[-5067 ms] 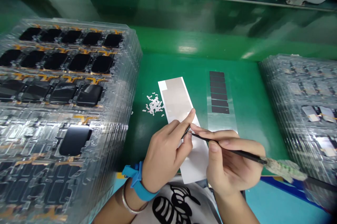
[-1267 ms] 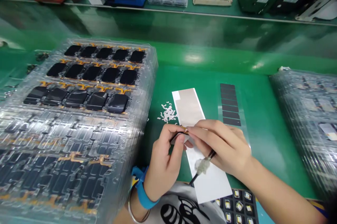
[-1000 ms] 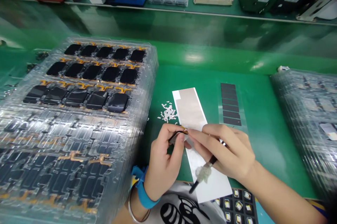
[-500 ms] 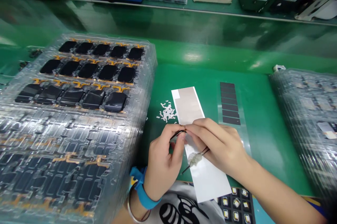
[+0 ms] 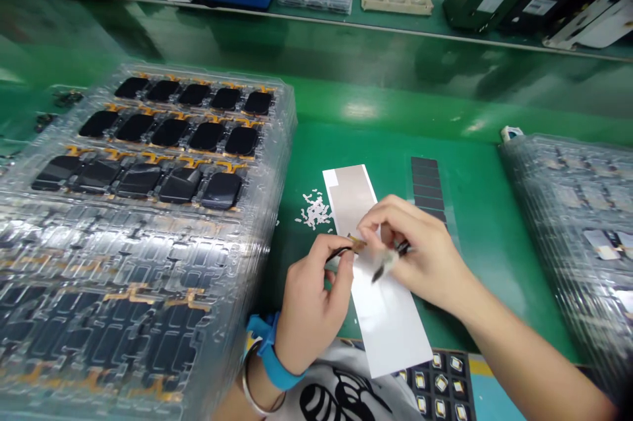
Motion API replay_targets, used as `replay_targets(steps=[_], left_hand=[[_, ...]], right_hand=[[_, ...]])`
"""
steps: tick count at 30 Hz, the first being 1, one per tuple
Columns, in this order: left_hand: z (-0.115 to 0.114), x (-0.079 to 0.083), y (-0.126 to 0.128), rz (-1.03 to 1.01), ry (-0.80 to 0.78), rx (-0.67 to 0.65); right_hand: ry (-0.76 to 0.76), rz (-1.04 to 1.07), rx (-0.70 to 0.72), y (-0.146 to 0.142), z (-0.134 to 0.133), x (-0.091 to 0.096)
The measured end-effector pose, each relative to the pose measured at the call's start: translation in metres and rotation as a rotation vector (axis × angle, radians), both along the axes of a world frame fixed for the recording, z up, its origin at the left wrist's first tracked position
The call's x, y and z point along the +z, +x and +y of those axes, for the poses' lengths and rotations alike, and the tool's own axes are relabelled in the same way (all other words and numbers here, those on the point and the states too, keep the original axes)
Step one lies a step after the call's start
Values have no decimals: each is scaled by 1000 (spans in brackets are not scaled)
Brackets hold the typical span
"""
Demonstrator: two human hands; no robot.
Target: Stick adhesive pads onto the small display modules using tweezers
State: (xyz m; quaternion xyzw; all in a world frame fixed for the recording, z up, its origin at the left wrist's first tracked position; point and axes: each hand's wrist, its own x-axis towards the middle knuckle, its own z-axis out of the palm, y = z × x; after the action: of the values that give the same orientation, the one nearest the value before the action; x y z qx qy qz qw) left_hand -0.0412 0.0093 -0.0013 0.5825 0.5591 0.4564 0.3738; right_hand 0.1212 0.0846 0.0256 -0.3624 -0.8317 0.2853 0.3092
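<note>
My left hand pinches a small black display module edge-on between thumb and fingers. An orange-brown flex cable sticks out of it toward the right. Close beside that cable is my right hand, its fingers curled round dark tweezers with a pale wrapping, smeared by motion. Whether the right fingertips touch the cable I cannot tell. Beneath both hands lies a long white sheet with a grey-beige upper part.
Stacked clear trays of black display modules stand at left, more clear trays at right. Small white scraps lie beside the sheet. A strip of dark rectangles lies right of it. A black tray is at the front edge.
My right hand has drawn slightly up and away from the left, and the tweezers in it have swung upward. The flex cable now shows between the hands. The left hand keeps its pinch.
</note>
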Motion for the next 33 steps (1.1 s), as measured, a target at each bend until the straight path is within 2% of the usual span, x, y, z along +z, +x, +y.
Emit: replay_targets(steps=[4, 8, 12, 18, 22, 25, 29, 33], left_hand=[[-1, 0, 2, 38, 4, -121], [1, -1, 3, 57, -26, -201], [2, 0, 1, -15, -26, -212], [-1, -2, -1, -78, -67, -162], [-2, -3, -2, -141, -88, -115], [-2, -3, -2, -178, -83, -102], [-1, -4, -2, -185, -50, -61], [0, -4, -1, -172, -21, -32]], right_hand=[[-242, -19, 1, -13, 29, 5], [-394, -137, -20, -35, 49, -4], [-417, -186, -43, -46, 52, -13], [-415, -149, -17, -42, 51, -16], [-314, 18, -63, -33, 46, -6], [-206, 64, -110, -21, 33, 6], [79, 18, -22, -5, 7, 15], [406, -168, -28, 2, -12, 10]])
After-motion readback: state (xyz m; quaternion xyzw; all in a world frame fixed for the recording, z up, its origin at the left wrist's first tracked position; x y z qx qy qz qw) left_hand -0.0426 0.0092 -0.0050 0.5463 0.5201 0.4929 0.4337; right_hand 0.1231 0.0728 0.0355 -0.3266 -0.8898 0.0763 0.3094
